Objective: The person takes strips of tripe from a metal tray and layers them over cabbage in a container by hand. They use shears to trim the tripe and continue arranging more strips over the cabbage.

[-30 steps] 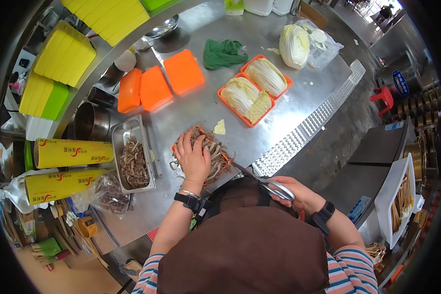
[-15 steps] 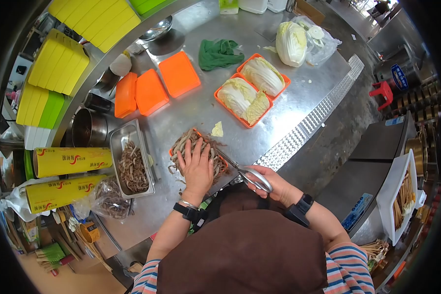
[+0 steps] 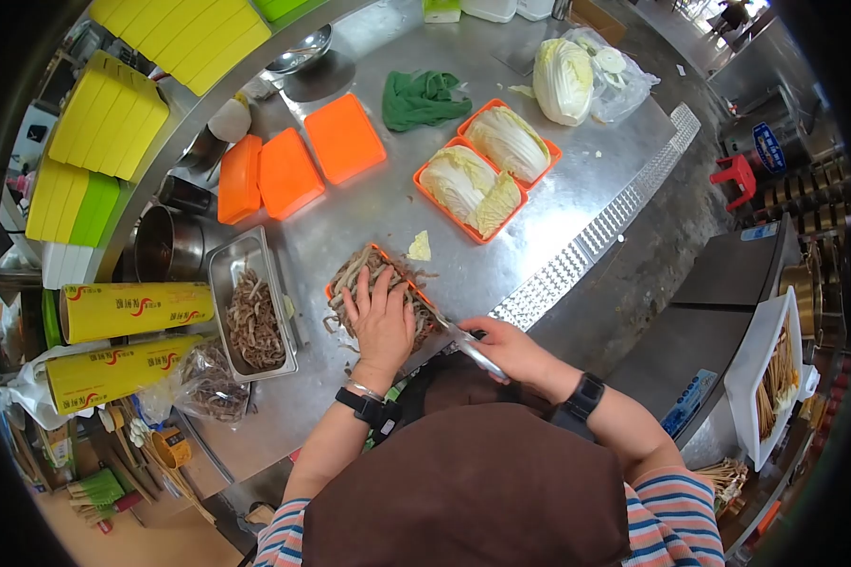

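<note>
My left hand (image 3: 383,326) lies with fingers spread on a heap of brownish-grey strips (image 3: 355,269), which fills an orange tray (image 3: 378,249) at the table's near edge. In my right hand (image 3: 520,354) is a pair of metal scissors (image 3: 477,351), its blades pointing up and left at the heap's right side. A steel pan (image 3: 286,326) with more brown strips (image 3: 253,321) stands left of the heap. A scrap of pale leaf (image 3: 419,247) lies just beyond the tray.
Orange trays holding cabbage (image 3: 459,181) stand farther back, near a green cloth (image 3: 424,100). Upturned orange trays (image 3: 345,139) lie at the back left. A whole cabbage (image 3: 563,83) sits at the back right. Yellow film boxes (image 3: 137,312) are at the left.
My right hand has shifted slightly left and turned, and the scissors' handles now appear closer together and edge-on. My left hand stays on the heap.
</note>
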`<state>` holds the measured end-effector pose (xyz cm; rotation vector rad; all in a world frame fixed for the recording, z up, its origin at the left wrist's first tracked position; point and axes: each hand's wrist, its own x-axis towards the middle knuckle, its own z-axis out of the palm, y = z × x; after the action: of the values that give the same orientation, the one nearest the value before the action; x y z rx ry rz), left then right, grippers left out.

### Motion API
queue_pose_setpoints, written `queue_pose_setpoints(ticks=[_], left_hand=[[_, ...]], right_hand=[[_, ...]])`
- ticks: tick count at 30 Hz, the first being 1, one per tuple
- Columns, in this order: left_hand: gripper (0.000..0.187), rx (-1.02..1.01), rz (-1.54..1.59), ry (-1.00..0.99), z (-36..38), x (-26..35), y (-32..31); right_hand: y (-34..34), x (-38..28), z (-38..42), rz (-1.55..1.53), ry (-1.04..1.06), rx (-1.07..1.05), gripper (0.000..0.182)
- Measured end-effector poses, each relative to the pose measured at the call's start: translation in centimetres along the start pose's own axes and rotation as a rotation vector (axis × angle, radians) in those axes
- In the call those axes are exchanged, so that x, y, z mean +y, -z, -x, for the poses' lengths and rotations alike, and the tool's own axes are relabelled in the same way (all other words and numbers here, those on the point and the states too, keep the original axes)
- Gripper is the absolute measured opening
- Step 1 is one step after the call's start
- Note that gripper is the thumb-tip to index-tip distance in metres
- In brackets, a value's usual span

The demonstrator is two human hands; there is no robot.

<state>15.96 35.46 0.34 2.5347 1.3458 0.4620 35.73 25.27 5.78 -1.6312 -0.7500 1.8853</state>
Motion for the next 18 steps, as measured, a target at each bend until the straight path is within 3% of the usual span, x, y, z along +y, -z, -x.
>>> queue_pose_setpoints(ticks=[4,7,10,18], left_hand=[[0.032,0.013,-0.001,0.003,0.1,-0.1,0.0],[0.031,0.037,0.007,-0.006,0.0,0.0,0.0],[0.031,0.044,0.007,-0.006,-0.1,-0.1,0.1],[0.03,0.045,0.018,-0.007,0.0,-0.3,-0.1]], right_hand=[[2.5,-0.7,2.4,0.081,-0.01,0.001,0.034],[2.6,-0.1,1.9,-0.227,0.026,-0.006,0.036],[2.4,0.7,0.1,-0.315,-0.119,-0.025,0.035],[0.9,-0.2,-3.9,-0.593,-0.075,-0.119,0.039]])
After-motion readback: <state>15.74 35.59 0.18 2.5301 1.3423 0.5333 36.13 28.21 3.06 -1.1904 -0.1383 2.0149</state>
